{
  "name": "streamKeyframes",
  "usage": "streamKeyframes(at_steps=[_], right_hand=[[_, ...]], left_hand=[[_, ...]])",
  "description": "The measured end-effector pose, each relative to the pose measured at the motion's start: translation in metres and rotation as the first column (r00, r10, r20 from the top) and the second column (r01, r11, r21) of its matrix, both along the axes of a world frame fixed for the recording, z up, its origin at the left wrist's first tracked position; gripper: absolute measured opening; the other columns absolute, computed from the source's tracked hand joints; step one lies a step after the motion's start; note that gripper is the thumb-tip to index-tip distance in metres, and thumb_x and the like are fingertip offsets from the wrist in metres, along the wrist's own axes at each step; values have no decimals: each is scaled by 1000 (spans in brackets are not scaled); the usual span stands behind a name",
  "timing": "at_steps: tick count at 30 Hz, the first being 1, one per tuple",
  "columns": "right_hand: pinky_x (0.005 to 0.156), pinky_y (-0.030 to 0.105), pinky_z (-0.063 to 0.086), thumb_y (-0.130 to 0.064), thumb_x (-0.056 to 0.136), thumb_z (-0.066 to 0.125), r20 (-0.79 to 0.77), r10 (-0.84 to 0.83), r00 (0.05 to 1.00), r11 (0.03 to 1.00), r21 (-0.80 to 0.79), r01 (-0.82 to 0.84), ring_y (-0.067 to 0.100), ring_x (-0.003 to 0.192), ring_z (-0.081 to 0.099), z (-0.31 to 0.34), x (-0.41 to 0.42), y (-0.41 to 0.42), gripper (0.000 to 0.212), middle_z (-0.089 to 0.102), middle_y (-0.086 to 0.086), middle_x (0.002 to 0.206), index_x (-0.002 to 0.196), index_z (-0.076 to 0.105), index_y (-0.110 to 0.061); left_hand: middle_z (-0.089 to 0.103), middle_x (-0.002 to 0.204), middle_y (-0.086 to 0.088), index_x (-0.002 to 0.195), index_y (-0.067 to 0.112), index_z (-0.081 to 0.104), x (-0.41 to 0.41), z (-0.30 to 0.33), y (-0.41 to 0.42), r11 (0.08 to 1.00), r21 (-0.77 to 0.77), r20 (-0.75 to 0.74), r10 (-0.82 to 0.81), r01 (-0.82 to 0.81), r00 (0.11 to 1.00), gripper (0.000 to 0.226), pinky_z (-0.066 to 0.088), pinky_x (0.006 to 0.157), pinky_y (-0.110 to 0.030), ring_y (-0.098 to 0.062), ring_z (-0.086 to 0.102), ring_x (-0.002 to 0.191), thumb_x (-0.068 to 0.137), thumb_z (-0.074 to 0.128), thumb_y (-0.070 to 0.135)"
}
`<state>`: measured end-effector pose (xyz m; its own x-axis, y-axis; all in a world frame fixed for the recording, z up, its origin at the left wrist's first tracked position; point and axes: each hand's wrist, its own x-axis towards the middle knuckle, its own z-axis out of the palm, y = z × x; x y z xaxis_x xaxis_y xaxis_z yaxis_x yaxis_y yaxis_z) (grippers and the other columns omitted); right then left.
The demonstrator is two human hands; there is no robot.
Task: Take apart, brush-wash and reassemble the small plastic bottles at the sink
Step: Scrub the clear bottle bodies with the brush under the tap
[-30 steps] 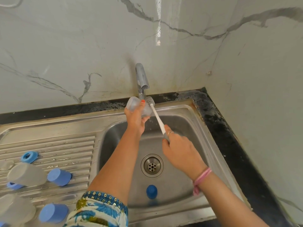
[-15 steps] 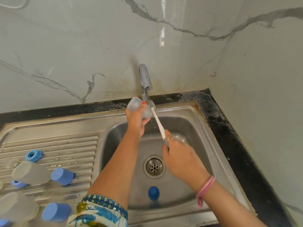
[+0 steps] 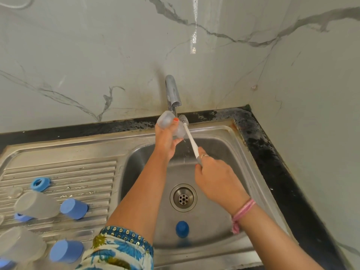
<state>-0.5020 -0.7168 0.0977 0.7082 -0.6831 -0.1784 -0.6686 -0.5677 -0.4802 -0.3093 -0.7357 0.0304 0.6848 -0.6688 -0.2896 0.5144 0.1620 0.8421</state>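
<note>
Rinsing under the tap (image 3: 173, 90) is what the moment looks like: the left hand (image 3: 168, 142) grips a clear bottle body (image 3: 169, 123) tipped on its side, its thumb curled over the top, right at the spout's mouth at 12 o'clock of the sink (image 3: 251, 172). The right hand (image 3: 216, 178) is wrapped round the handle of the brush (image 3: 190, 138), whose bristled head sits just beside the bottle, at its 3 o'clock, outside it rather than inside.

Compared with a second ago, little has shifted in the grips; both hands keep the same hold. The brush head has stayed close against the bottle's side under the spout, and a thin trickle with drops now shows below the bottle, falling toward the drain (image 3: 183, 197). I judge this means scrubbing of this body is giving way to rinsing, or the brush itself is being wetted; which one I cannot tell.

A blue cap (image 3: 182, 230) lies in the basin at 6 o'clock of the drain, well apart from the hands. On the ribbed draining surface (image 3: 78, 172), at 9 o'clock of the basin, wait more clear bodies (image 3: 36, 204), blue caps (image 3: 74, 208) and a blue ring (image 3: 40, 184), all separated, so reassembly is not yet begun.
</note>
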Motion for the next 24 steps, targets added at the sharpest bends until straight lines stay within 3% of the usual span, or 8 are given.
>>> streamKeyframes(at_steps=[3, 6, 9, 14, 17, 19, 21, 24], right_hand=[[66, 30, 46, -19, 101, 34, -61, 40, 997, 992, -115, -47, 21, 76, 59, 2, -11, 21, 61, 63, 7, 94, 154, 4, -15], [64, 29, 46, -20, 102, 32, -52, 36, 998, 993, -113, -41, 21, 74, 61, -1, -18, 26, 61, 64, 6, 87, 155, 2, -17], [63, 29, 45, -22, 102, 32, -42, 34, 999, 995, -87, -37, 20, 73, 60, 0, -13, 24, 61, 63, 4, 86, 155, 4, -18], [64, 31, 44, -24, 102, 31, -26, 51, 998, 998, -45, -53, 22, 76, 61, 4, -16, 33, 61, 63, 6, 87, 155, 2, -19], [67, 34, 49, -25, 102, 31, -4, 44, 999, 999, -30, -44, 23, 74, 61, 6, -17, 33, 59, 62, 5, 84, 155, 6, -20], [70, 37, 52, -25, 102, 32, 28, 37, 999, 999, 8, -38, 23, 73, 61, 8, -13, 27, 57, 60, 5, 82, 154, 11, -20], [73, 38, 51, -25, 101, 33, 56, 22, 998, 998, 63, -25, 23, 78, 60, 8, -7, 14, 55, 59, 4, 83, 153, 17, -19], [67, 33, 46, -25, 100, 35, 61, -6, 998, 992, 126, -2, 20, 78, 59, 7, -1, -1, 53, 56, 0, 83, 152, 25, -18]], left_hand=[[59, 116, -12, 138, 16, 42, 11, 0, -2, 999, -31, -20, 29, -30, 999, 54, 50, 89, -62, -31, 61, 107, 90, 67, 15], [57, 124, -14, 139, 17, 42, 13, -2, 1, 999, -41, -41, 30, -32, 999, 56, 49, 91, -60, -33, 59, 113, 89, 67, 16], [55, 127, -16, 139, 13, 43, 10, -3, 1, 985, -73, -192, 137, -153, 972, 58, 50, 93, -55, -32, 59, 112, 87, 69, 20], [65, 121, -12, 131, 13, 49, 10, 3, -10, 951, 119, -225, 306, -286, 925, 98, 55, 90, -43, -28, 64, 109, 49, 94, 43], [68, 116, -9, 123, 10, 56, 10, 6, -11, 961, 70, -243, 277, -268, 930, 62, 57, 86, -34, -21, 67, 102, 71, 85, 30], [67, 118, -11, 126, 10, 56, 9, 5, -7, 972, 5, -231, 228, -234, 946, 55, 57, 82, -31, -21, 67, 101, 79, 79, 25], [65, 124, -14, 127, 9, 56, 9, 1, -3, 982, -61, -217, 163, -179, 963, 51, 55, 92, -36, -24, 65, 110, 82, 76, 22], [68, 106, -8, 114, 12, 61, 4, 1, 0, 990, -125, -162, 42, -62, 986, 27, 50, 99, -41, -22, 64, 104, 89, 69, 19]])
